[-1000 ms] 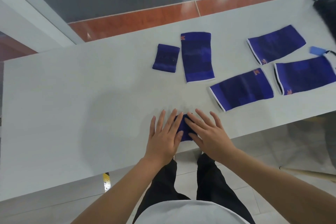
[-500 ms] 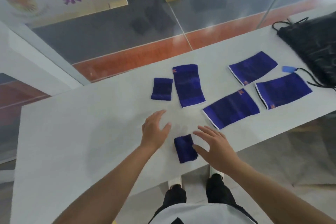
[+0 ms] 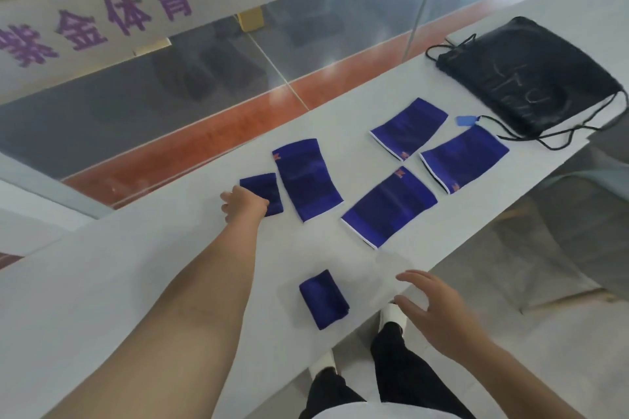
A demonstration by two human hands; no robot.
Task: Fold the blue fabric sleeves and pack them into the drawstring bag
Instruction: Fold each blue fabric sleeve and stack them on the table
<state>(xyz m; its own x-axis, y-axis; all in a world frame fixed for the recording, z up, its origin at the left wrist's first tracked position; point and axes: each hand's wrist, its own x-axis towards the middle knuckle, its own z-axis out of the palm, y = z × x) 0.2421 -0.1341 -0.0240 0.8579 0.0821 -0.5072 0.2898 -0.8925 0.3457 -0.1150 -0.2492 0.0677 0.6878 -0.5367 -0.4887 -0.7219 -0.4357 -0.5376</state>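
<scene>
A small folded blue sleeve (image 3: pixel 323 298) lies near the front edge of the white table (image 3: pixel 136 248). A second folded blue sleeve (image 3: pixel 265 190) lies further back; my left hand (image 3: pixel 243 206) covers its near-left corner with fingers curled, and a grip is not discernible. My right hand (image 3: pixel 439 313) hovers open over the table's front edge, right of the near folded sleeve and apart from it. Several flat blue sleeves lie unfolded: one (image 3: pixel 308 178) beside my left hand, another (image 3: pixel 389 206) mid-table, two more (image 3: pixel 408 127) (image 3: pixel 464 158) further right. The black drawstring bag (image 3: pixel 531 78) lies flat at the far right.
A small blue tag (image 3: pixel 464 121) on the bag's cord lies between the bag and the right-hand sleeves. A glass wall with purple lettering runs behind the table. The table's front edge is close to my legs.
My left hand left the near folded sleeve and reached back to the far folded one. My right hand lifted off and drew right. The view tilted up, showing the whole bag.
</scene>
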